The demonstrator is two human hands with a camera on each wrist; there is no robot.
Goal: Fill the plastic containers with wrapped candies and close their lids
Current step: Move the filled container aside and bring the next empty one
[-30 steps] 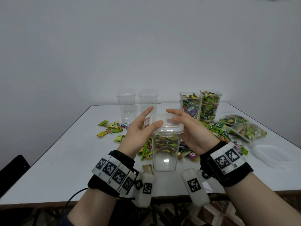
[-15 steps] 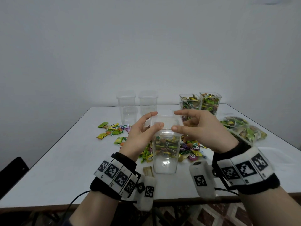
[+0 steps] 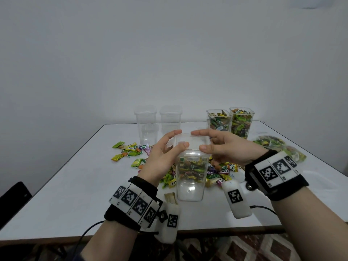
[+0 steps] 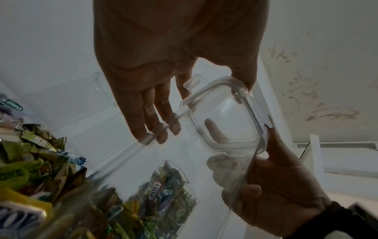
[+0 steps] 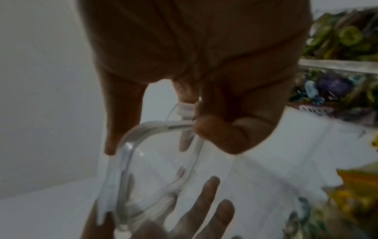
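Observation:
A clear plastic container (image 3: 191,183), part filled with wrapped candies (image 3: 191,169), stands upright at the table's near middle. A clear lid (image 3: 191,142) sits at its mouth; whether it is pressed home I cannot tell. My left hand (image 3: 180,138) pinches the lid's left edge between thumb and forefinger. My right hand (image 3: 198,140) pinches the right edge the same way. In the left wrist view the lid (image 4: 225,119) shows from below, with my other left fingers (image 4: 159,129) on the container's rim. The right wrist view shows curled fingers (image 5: 216,131) on the lid (image 5: 155,177).
Two empty clear containers (image 3: 146,125) (image 3: 170,121) stand at the back, two candy-filled ones (image 3: 219,121) (image 3: 241,123) to their right. Loose candies (image 3: 128,151) lie left of and around the container. Candy bags (image 3: 278,147) lie at the right. A dark chair (image 3: 13,200) is at the table's (image 3: 66,185) left.
My right hand has lifted and turned from lying flat against the lid's side to pinching its edge with thumb and forefinger. The left hand and the container have stayed put.

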